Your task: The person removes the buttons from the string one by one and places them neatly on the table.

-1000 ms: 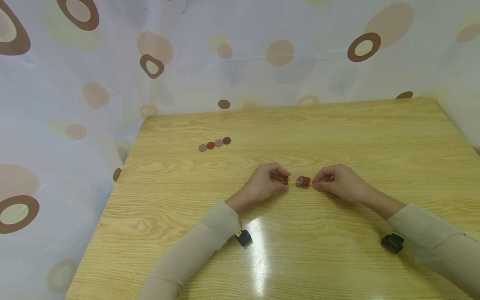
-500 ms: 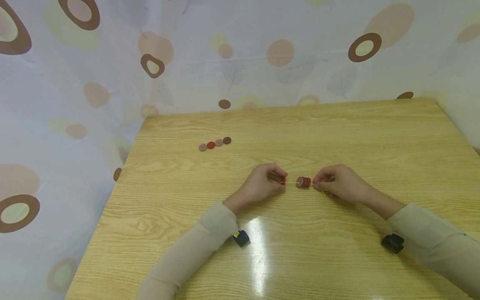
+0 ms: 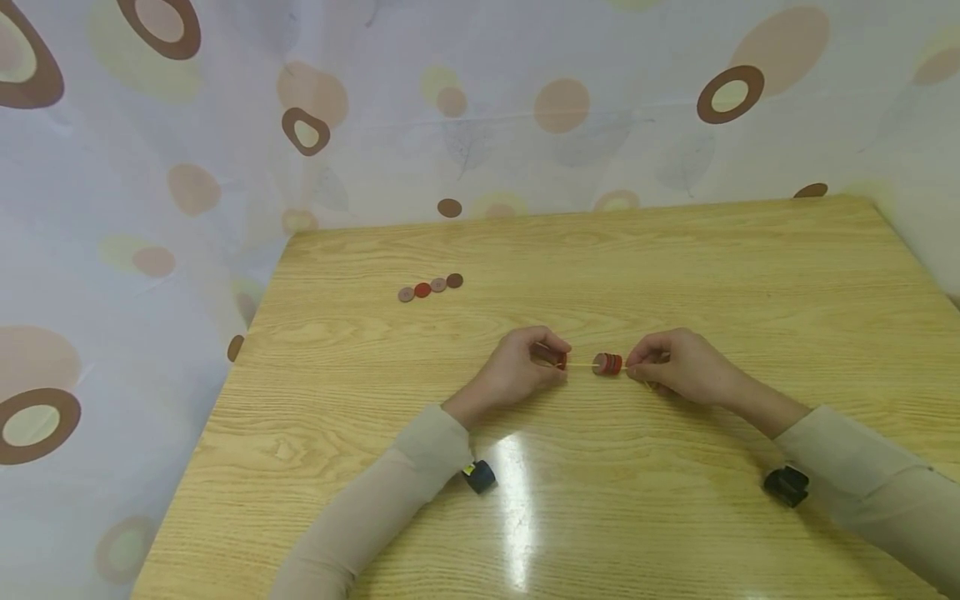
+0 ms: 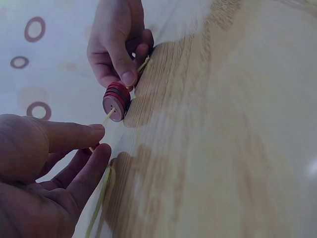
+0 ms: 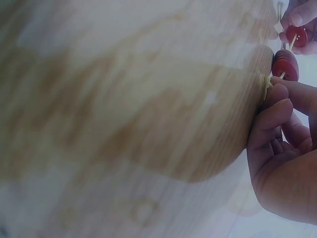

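My left hand (image 3: 517, 367) pinches a red button (image 5: 297, 36) at its edges between thumb and fingers; a yellow string (image 3: 581, 365) runs through it. To its right, a stack of several red and brown buttons (image 3: 607, 364) hangs together on the same string, a dusky pink one (image 4: 114, 110) facing the left hand. Just beyond the stack, my right hand (image 3: 686, 367) grips the string between thumb and fingertips, where a small yellow knot (image 5: 268, 84) shows in the right wrist view. Below the left hand, the loose string (image 4: 101, 198) trails down.
A row of buttons (image 3: 422, 290), red, brown and pinkish, lies on the wooden table (image 3: 675, 275) toward the back left. Behind the table hangs a pale patterned curtain (image 3: 510, 158). Dark wrist-worn devices sit at both sleeves.
My left hand has drawn slightly left with the red button, widening the span of string between it and the stack. The right hand and the stack have stayed nearly in place.
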Tool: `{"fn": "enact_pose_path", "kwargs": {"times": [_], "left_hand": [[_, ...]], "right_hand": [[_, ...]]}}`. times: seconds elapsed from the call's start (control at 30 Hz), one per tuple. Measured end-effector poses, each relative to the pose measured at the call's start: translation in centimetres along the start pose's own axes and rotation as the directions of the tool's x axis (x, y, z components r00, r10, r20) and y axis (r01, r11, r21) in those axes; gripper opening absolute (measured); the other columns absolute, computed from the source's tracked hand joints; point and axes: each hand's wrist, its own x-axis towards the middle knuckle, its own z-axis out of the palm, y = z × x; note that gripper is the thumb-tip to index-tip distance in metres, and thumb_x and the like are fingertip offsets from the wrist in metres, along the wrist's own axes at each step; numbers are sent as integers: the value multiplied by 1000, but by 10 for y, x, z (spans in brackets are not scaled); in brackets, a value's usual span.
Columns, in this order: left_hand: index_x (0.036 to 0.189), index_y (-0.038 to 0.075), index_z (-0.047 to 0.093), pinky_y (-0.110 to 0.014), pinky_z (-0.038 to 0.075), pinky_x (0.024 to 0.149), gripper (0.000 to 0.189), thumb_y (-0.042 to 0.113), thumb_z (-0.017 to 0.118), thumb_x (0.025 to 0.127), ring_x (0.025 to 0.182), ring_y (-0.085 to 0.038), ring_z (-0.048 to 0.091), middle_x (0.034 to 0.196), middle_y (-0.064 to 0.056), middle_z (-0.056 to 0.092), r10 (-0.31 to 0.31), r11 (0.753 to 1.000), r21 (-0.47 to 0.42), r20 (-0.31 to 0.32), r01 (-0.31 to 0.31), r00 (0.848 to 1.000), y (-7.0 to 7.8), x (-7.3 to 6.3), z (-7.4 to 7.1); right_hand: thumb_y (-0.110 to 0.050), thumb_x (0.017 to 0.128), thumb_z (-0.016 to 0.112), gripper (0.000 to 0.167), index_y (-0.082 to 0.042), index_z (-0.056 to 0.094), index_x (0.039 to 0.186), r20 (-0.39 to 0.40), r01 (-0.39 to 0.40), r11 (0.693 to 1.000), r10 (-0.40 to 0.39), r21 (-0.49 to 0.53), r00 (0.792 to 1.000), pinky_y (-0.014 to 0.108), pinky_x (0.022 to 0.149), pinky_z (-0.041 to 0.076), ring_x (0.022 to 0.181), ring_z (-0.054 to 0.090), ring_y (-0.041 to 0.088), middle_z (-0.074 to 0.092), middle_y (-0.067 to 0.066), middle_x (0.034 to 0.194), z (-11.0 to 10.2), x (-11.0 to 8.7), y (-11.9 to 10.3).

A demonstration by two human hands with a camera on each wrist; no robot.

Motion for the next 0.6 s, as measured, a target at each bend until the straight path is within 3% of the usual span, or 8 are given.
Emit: {"fn": "enact_pose_path", "kwargs": {"times": [0.6], "left_hand": [[112, 2, 69, -25, 52, 85, 29, -3, 77, 85, 93, -11, 66, 102, -3, 70, 19, 1000, 18, -7, -19, 1000, -5, -4, -6]], "right_hand": [[-13, 94, 71, 12, -3, 72, 99, 3, -13, 1000, 13, 14, 1000, 28, 53, 51, 61, 58, 15, 65, 4, 82, -1, -1, -2]]}}
